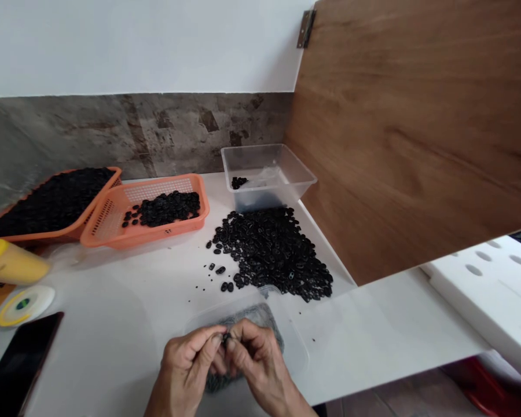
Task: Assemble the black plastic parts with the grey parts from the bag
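small black piece (pixel 226 337) ×1 | pinched by fingers of left hand (pixel 190 364) and right hand (pixel 257 360) | orange baskets (pixel 113 217) ×2

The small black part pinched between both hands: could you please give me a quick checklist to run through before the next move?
1. Small black part pinched between left hand and right hand fingertips: ok.
2. Part's orientation or seating: cannot tell, too small and partly hidden.
3. Clear lid or tray under the hands to catch drops: ok.
4. Loose pile of black parts lying on the white table ahead of the hands: ok.
5. Clear plastic container upright behind the pile, a few parts inside: ok.
6. Phone at the table's left edge: not ok, it seems to overhang.
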The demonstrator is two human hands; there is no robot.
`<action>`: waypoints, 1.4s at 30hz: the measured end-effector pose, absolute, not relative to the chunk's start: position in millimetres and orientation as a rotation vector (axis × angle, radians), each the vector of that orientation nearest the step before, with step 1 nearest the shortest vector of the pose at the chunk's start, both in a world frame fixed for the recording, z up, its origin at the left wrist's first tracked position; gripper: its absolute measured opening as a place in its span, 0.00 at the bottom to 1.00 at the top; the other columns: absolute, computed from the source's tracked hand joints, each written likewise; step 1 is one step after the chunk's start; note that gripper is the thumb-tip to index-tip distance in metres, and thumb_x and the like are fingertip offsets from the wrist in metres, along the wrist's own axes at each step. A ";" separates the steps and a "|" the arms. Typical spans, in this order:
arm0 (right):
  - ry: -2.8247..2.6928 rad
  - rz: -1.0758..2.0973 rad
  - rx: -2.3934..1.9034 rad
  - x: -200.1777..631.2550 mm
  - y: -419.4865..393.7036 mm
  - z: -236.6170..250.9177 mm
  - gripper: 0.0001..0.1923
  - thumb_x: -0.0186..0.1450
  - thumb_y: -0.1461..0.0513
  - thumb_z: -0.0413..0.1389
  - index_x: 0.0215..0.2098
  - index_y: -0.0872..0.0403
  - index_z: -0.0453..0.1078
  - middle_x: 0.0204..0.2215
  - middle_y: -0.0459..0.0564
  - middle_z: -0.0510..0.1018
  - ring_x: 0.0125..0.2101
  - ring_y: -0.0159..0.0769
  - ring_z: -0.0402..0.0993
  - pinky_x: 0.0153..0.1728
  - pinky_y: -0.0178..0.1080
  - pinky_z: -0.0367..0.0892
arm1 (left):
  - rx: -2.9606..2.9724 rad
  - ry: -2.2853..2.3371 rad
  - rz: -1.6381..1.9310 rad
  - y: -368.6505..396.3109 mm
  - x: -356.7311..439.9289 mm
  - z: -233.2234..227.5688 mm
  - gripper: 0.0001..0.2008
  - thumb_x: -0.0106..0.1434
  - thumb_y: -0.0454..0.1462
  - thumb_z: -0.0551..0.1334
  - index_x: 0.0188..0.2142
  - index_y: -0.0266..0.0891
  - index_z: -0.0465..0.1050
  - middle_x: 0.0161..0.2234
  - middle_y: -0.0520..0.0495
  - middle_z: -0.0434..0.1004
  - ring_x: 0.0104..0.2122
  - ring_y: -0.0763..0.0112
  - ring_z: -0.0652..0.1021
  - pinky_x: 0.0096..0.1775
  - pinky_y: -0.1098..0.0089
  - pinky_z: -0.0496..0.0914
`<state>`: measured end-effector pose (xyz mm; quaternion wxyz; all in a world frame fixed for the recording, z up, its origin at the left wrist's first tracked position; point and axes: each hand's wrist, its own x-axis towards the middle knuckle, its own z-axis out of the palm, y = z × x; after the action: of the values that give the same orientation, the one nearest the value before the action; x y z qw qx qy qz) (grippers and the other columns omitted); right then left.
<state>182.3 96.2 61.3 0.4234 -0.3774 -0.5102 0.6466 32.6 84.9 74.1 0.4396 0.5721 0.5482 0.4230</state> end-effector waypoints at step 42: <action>-1.212 1.630 -0.951 180.3 92.7 57.3 0.18 0.67 0.52 0.53 0.27 0.57 0.64 0.20 0.46 0.70 0.22 0.28 0.63 0.25 0.32 0.58 | 0.877 1.372 1.103 84.9 42.4 74.7 0.11 0.53 0.42 0.66 0.30 0.35 0.77 0.15 0.51 0.75 0.17 0.73 0.74 0.23 0.74 0.70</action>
<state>180.3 92.7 57.3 0.4343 -0.3820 -0.4866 0.6547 42.4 84.9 74.7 0.5541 0.3711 0.5806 0.4670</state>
